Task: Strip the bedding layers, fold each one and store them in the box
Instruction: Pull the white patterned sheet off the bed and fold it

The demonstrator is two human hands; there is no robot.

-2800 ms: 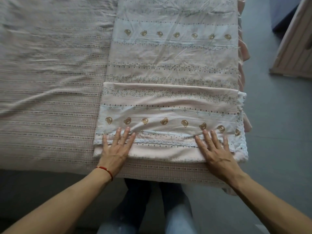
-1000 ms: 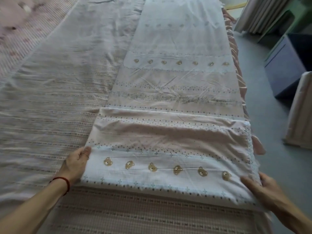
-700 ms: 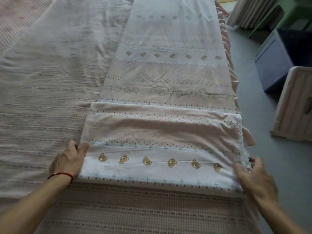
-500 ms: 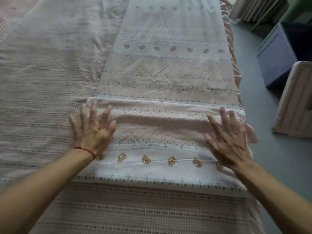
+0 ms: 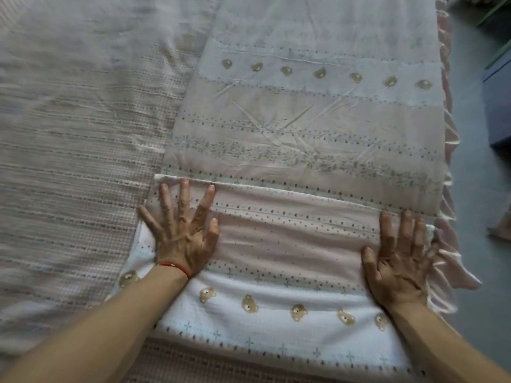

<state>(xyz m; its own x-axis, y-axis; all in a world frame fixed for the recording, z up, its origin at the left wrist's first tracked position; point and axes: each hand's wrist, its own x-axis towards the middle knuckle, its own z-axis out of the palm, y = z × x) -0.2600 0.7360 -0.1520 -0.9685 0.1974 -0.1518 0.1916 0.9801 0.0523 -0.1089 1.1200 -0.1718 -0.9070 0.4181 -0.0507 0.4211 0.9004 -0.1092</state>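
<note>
A big bed, covered all over in a woven sheet with thin stripes. On the right half of the bed, a long pink and white blanket with dots, little leaves and rows of small bear faces, lying flat and reaching far up the bed. Near end of the blanket folded over on itself into a thick band, lying across, close to the near edge of the bed. Fold edge on the far side of the band, straight across. Along the right side of the bed, a shiny pink frill hanging over the edge. Past the frill, grey floor, and a dark blue box at the right edge, only partly seen. Left hand flat on the left end of the folded band, fingers spread wide and straight, tips almost at the fold edge, holding nothing, only pressing down. Right hand flat on the right end of the band, just beside the frill, fingers straight and wide too, pressing down. Both bare arms reaching in from the bottom. On the left wrist, a thin red string.
</note>
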